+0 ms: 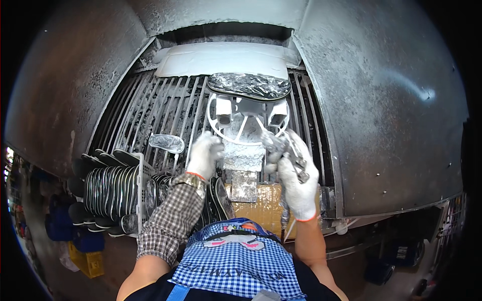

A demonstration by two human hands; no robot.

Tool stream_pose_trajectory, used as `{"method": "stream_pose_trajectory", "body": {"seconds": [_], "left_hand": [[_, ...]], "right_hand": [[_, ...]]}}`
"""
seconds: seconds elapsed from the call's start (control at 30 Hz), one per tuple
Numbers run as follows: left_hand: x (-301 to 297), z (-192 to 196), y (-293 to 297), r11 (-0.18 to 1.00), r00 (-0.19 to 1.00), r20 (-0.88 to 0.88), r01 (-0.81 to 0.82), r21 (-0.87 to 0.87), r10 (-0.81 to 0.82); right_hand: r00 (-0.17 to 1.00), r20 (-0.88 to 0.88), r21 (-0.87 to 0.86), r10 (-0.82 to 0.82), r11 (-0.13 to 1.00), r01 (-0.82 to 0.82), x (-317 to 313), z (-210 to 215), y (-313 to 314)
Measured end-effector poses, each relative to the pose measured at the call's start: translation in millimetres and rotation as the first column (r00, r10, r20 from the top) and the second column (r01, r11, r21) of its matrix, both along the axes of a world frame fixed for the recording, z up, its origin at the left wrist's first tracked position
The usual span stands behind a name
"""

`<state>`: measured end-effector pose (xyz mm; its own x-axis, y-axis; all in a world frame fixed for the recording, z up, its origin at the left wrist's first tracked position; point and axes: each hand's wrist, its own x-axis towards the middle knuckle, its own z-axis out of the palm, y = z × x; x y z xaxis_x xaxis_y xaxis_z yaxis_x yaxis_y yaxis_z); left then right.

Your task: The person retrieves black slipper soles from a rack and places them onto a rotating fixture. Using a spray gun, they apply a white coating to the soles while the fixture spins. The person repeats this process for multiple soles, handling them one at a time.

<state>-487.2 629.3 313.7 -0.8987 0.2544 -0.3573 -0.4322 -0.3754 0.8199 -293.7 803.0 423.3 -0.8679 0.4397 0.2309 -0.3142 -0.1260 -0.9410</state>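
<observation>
Clamping its grip on the sprayer [295,154], the right hand [301,189] likely aims at the sole [249,87] propped on the stand [224,107]; I cannot tell the grip of the left hand [203,155].

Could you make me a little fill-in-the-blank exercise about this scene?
1. The right hand holds a spray gun and wears a glove coloured ____.
2. A checked sleeve covers only the person's ____ forearm.
3. The checked apron is white and ____.
4. The plastic crate at lower left is coloured ____.

Missing words: white; left; blue; yellow.
</observation>
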Motion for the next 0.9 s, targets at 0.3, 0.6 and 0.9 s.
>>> {"method": "stream_pose_trajectory", "body": {"seconds": [0.3, 0.6, 0.9], "left_hand": [[24.4, -32.5, 34.6, 0.836, 0.935, -0.131, 0.355, 0.418, -0.331], [27.6, -37.9, 63.4, 0.893, 0.945, -0.074, 0.325, 0.313, -0.318], [28.7, -35.3, 58.9, 0.870, 0.966, 0.034, 0.214, 0.445, -0.255]], "right_hand": [[0.981, -0.109, 0.170, 0.161, 0.975, -0.142, -41.4, 32.6, -33.0], [0.988, -0.135, 0.254, 0.074, 0.967, -0.038, -47.8, 30.3, -31.4], [0.998, -0.047, 0.313, -0.052, 0.948, 0.064, -43.6, 6.5, -2.1]]}}
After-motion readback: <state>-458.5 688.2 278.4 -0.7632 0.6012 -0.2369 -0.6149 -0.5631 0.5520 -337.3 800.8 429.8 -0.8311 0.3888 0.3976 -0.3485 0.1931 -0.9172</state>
